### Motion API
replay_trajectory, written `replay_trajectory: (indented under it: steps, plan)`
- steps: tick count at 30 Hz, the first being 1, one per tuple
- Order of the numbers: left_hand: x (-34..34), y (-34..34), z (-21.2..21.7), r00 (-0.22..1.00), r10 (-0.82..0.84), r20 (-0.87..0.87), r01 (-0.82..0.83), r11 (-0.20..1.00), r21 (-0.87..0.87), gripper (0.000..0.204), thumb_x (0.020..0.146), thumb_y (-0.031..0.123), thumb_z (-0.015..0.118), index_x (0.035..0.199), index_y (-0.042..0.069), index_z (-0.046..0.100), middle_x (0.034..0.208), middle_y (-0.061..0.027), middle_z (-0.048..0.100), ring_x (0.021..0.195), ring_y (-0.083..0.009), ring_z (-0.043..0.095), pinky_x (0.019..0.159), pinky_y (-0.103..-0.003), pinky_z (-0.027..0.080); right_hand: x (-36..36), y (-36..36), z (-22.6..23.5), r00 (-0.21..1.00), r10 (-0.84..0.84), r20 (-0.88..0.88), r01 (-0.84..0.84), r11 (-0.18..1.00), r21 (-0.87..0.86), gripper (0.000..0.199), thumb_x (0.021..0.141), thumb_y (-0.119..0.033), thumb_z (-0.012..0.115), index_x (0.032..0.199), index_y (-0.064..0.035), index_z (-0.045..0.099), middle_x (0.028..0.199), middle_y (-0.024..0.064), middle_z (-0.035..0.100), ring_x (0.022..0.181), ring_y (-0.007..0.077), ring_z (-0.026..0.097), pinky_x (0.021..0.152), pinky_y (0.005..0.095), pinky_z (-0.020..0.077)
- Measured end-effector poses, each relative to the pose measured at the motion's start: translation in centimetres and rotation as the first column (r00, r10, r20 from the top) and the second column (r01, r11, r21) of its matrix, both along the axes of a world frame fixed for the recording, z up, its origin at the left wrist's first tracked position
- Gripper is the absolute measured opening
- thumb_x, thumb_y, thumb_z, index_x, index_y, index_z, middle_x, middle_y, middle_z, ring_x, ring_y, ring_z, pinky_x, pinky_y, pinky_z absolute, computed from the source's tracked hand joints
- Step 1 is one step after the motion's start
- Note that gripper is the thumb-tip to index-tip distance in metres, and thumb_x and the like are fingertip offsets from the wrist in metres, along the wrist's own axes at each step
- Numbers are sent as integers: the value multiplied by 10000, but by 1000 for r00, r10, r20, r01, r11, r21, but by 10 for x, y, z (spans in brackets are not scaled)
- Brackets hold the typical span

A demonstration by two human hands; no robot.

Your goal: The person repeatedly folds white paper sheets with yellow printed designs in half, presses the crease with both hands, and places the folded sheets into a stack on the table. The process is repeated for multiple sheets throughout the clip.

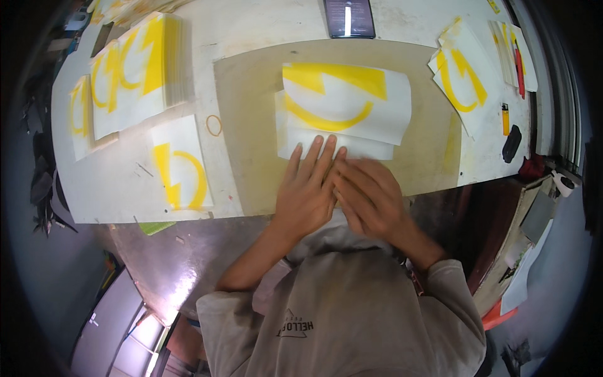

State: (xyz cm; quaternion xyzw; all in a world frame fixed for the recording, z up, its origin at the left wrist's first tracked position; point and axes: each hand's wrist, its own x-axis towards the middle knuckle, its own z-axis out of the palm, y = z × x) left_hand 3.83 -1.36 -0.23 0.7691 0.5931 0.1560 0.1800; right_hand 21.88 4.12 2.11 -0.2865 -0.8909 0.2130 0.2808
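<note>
A white paper sheet [389,113] with a yellow painted arc and pointed shapes lies in the middle, over another white sheet [367,146] that shows along its near and left edges. Its right side bulges up a little. My left hand [306,191] presses flat on the near edge of the sheets, fingers stretched out and apart. Close against it, my right hand [370,195] is bent inward, its fingertips at the left thumb and index finger. The right fingers are smeared by motion, and whether anything is between them is hidden.
The sheets lie on a tan mat [251,151] on a white table. At left stand stacks of yellow-marked sheets [169,56], with one single sheet [182,163] nearer. Rightward are more sheets [465,81], a red pen [519,72], a yellow lighter [505,119] and a phone [349,19] farther back.
</note>
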Motion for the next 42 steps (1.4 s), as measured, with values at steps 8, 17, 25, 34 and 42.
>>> replay_trajectory:
  steps: [8, 17, 25, 34, 42]
  plan:
    - [12, -16, -8, 1000, 4, 8, -4, 1000, -18, 563, 963, 356, 658, 1414, 25, 591, 1534, -198, 478, 1504, -387, 350, 1228, -605, 245, -45, 87, -16, 942, 137, 306, -111, 989, -101, 512, 1003, -280, 637, 1443, -33, 550, 1576, 156, 463, 1508, 356, 365, 1239, 537, 288]
    - [14, -18, -2, 999, 10, 53, -7, 999, -52, 651, 940, 429, 689, 1462, 61, 563, 1553, -166, 474, 1526, -358, 326, 1239, -582, 233, -46, 95, -21, 921, 49, 387, -61, 998, 19, 677, 987, -459, 628, 1482, -15, 502, 1591, 185, 430, 1503, 357, 369, 1229, 597, 252]
    - [18, -17, -6, 999, 14, 36, -12, 998, -67, 671, 956, 418, 671, 1505, 65, 517, 1575, -177, 448, 1526, -366, 323, 1235, -586, 232, -44, 99, -18, 910, 43, 413, -77, 995, 65, 755, 967, -556, 600, 1530, -72, 461, 1623, 167, 391, 1516, 370, 344, 1229, 637, 211]
    - [16, -15, -2, 1000, 4, 17, -3, 998, -57, 681, 960, 397, 668, 1520, 52, 494, 1636, -200, 370, 1535, -378, 306, 1231, -598, 222, -12, 112, -25, 845, -154, 512, 87, 985, 152, 776, 975, -579, 571, 1555, -80, 438, 1661, 143, 344, 1556, 345, 278, 1232, 644, 179]
    - [16, -16, -1, 1000, 5, 24, -4, 998, -64, 681, 968, 387, 665, 1527, 45, 480, 1638, -205, 366, 1536, -381, 308, 1235, -589, 220, -44, 110, -33, 899, 78, 431, -111, 992, 53, 746, 989, -541, 573, 1564, -89, 425, 1673, 108, 331, 1558, 325, 274, 1246, 609, 203]
